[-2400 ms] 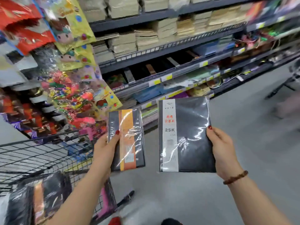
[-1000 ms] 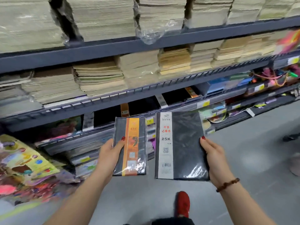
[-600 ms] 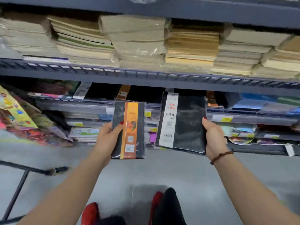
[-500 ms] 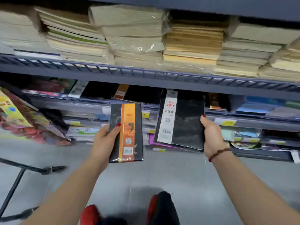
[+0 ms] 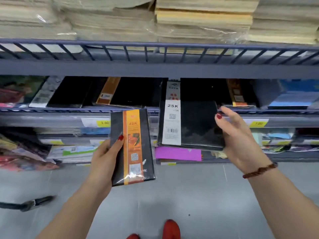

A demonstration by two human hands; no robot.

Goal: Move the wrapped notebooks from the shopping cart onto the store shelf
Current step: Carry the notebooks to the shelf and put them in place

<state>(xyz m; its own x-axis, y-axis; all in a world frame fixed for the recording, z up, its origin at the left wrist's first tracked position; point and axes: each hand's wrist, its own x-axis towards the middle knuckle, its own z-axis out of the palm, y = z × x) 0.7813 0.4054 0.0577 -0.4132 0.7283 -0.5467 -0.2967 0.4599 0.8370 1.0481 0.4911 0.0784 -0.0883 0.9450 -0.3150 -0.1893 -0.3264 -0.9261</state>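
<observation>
- 48K notebook [image 5: 133,147]: flat rectangle with a dark grey cover, one vertical orange band and glossy clear film. It is held upright in the air in front of the shelf [image 5: 69,110] and does not touch it.
- Left hand [image 5: 107,157]: grips the left edge of the 48K notebook, with the thumb pressed on the front cover and the fingers behind it.
- 25K notebook [image 5: 189,123]: larger black rectangle with a matte cover and one white paper band carrying a barcode. Its far end lies over the shelf's front rail, inside the opening; its near end overhangs.
- Right hand [image 5: 238,137]: pinches the right edge of the 25K notebook, with the thumb on top. The fingers below are hidden.
- Bead bracelet [image 5: 259,169]: one strand of brown beads on the right wrist.
- Stocked notebooks [image 5: 134,90]: flat and black, lying on the shelf; two show orange bands.
- Upper shelf [image 5: 155,68]: grey-blue metal with a slatted front rail. It carries film-wrapped paper stacks [image 5: 112,23] with cream edges.
- Price tags [image 5: 103,123]: two yellow labels are readable along the rail.
- Floor [image 5: 189,195]: smooth and grey; two red shoes [image 5: 171,228] are near.
- Count: two held notebooks, two hands.
</observation>
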